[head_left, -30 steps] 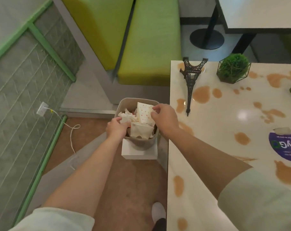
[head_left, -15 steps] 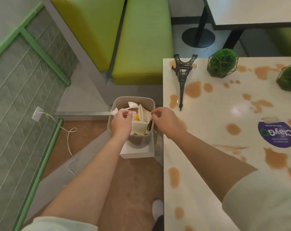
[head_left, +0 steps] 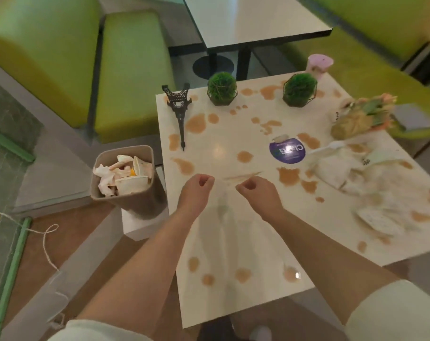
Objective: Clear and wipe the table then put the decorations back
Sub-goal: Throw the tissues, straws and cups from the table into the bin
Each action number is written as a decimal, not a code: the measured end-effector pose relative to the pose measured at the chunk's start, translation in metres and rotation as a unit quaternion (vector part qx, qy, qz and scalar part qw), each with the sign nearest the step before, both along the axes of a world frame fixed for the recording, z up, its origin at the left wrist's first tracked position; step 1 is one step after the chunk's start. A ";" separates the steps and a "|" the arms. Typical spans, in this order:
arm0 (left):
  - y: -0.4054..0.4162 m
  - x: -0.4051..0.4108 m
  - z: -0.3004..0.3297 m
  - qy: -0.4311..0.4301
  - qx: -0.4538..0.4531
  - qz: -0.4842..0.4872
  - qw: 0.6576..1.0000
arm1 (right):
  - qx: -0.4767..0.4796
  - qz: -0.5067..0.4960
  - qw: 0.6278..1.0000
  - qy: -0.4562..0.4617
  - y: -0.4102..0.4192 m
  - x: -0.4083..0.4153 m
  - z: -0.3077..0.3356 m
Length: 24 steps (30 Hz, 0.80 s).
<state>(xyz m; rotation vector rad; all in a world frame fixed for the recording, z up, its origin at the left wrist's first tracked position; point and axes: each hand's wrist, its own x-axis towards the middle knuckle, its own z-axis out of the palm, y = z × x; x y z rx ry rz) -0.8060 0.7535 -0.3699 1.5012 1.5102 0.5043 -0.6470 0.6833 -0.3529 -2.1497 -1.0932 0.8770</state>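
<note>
The table (head_left: 233, 232) has a glossy, pale, stone-look top, square with sharp corners, blotched all over with tan-brown spill marks of rounded and streaked shapes. Both hands hover over its near-left part, apart from each other. The left hand (head_left: 195, 190) has its fingers curled loosely inward and holds nothing; the right hand (head_left: 257, 193) is the same, fingers curled with nothing between them.

Along the far edge stand the decorations. At the far left corner is a dark metal lattice tower (head_left: 179, 108), tilted, its tip pointing toward the middle of the top. Next to it are two round, mossy green balls, each in a dark wire geometric frame: the left plant (head_left: 221, 88) and the right plant (head_left: 299, 89). Beyond the right plant, at the far edge, stands a pink candle (head_left: 318, 66). Near the far right corner lies a bunch of orange and green flowers (head_left: 364, 114).

A round purple sticker (head_left: 287, 151) sits flat near the centre. Along the right edge lies crumpled, stained white paper rubbish (head_left: 356, 178) with a white plastic spoon (head_left: 328, 147) beside it; this part is blurred.

On the floor beside the table's left edge stands a taupe plastic bin (head_left: 140, 205) with rounded corners, filled with crumpled paper and cups.
</note>
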 end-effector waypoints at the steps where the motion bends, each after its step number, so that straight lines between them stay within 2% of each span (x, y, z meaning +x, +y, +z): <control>1: -0.010 0.010 -0.001 0.002 0.002 -0.014 1.000 | -0.005 -0.012 1.000 -0.001 -0.013 0.010 -0.001; 5: -0.048 0.047 -0.012 0.004 -0.014 -0.073 0.997 | -0.033 -0.049 0.998 -0.008 -0.065 0.050 -0.007; 10: -0.083 0.082 -0.023 0.008 -0.027 -0.125 0.992 | -0.114 -0.055 0.987 -0.098 -0.114 0.093 -0.023; 15: -0.104 0.109 -0.031 0.014 -0.040 -0.145 0.989 | -0.203 -0.023 0.961 -0.185 -0.146 0.122 -0.038; 20: -0.116 0.123 -0.036 0.034 -0.042 -0.152 0.987 | -0.211 0.002 0.955 -0.210 -0.153 0.131 -0.045; 24: -0.118 0.127 -0.039 0.042 -0.052 -0.147 0.987 | -0.225 0.059 0.942 -0.240 -0.145 0.130 -0.046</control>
